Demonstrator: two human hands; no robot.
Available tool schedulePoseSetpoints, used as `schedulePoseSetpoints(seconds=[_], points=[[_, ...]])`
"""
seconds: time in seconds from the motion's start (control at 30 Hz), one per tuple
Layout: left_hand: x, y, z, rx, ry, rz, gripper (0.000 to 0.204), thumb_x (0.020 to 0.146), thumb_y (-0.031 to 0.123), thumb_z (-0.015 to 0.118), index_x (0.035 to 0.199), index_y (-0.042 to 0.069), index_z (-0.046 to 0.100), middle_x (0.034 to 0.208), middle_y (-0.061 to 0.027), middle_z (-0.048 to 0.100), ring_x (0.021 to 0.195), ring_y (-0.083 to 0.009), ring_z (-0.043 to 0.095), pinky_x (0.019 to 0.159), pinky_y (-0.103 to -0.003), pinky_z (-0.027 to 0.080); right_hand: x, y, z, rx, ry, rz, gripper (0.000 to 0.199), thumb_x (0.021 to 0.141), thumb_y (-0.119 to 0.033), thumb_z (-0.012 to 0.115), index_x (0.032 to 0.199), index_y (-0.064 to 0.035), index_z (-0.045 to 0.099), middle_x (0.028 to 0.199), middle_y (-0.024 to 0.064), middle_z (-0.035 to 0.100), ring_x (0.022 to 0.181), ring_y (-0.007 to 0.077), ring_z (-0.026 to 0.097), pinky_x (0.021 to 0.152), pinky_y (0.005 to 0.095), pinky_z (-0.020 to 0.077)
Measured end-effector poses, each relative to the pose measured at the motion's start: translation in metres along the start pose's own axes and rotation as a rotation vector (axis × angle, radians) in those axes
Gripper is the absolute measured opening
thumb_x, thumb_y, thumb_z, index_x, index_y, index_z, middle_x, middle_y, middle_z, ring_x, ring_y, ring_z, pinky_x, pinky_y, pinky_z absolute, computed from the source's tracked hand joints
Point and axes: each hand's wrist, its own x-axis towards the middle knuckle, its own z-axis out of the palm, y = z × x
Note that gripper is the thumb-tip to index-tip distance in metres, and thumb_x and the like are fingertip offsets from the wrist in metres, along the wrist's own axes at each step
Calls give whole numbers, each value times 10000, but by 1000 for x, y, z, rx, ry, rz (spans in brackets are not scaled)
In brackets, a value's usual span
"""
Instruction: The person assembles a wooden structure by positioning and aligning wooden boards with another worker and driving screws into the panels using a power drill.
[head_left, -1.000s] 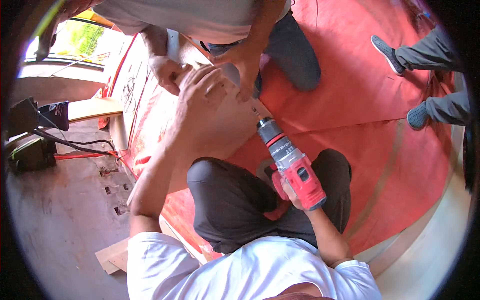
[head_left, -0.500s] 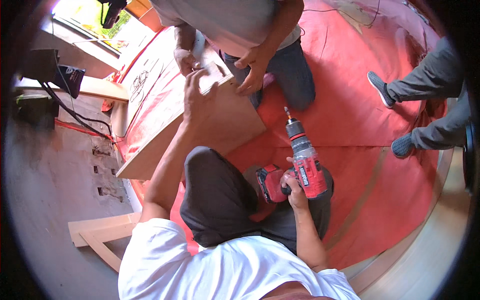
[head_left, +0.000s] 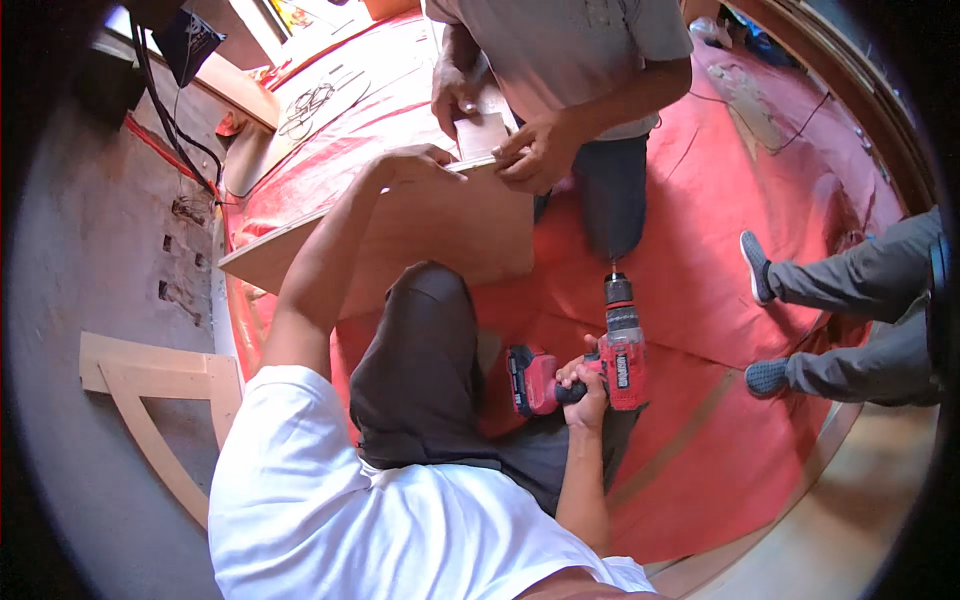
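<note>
My right hand grips the handle of a red and black cordless drill, whose bit points away from me, above my folded leg. My left hand is at the top edge of a plywood board, its fingers bent over that edge and partly hidden. The board stands on edge in front of my knee. Across it, a co-worker's hands touch the same edge and a small wooden piece set against it.
Red sheeting covers the floor. Another person's legs and grey shoes are at the right. A wooden frame leans at the left by the grey wall. A coiled cord lies at the far left, near hanging black cables.
My left hand has come down from its raised, spread pose to the board's edge. The co-worker's small wooden piece now sits at that edge. The drill now points more straight ahead.
</note>
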Motion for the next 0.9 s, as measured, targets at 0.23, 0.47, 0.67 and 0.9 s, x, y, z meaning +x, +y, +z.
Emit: schedulePoseSetpoints(seconds=[0.23,0.47,0.67,0.9], points=[[4,-21,-5,-538,-58,158,388,825,209,616,1149,4,559,1049,-113,616,913,-146,589,764,-279,466,2,3,-4,-111,-46,53,494,731,-38,561,1205,-30,422,641,34,459,538,136,456,593,313,407],[22,-31,18,-402,189,450,289,784,72,642,1063,-1,619,897,-145,649,844,-183,620,743,-289,477,2,3,-1,-47,-63,114,493,720,-66,576,1192,-53,432,631,31,449,540,137,447,606,304,400],[-28,22,36,-227,542,622,278,824,149,618,1070,19,622,841,-115,645,819,-168,612,705,-289,471,5,1,10,-72,-75,87,483,719,-75,584,1179,-52,440,615,20,418,552,136,436,623,309,394],[26,21,8,-784,-91,-137,276,898,263,513,1005,30,616,887,-78,628,773,-135,580,628,-281,454,9,-44,89,-323,-117,179,506,738,-90,580,1219,-33,435,635,11,419,583,131,434,657,314,396]])
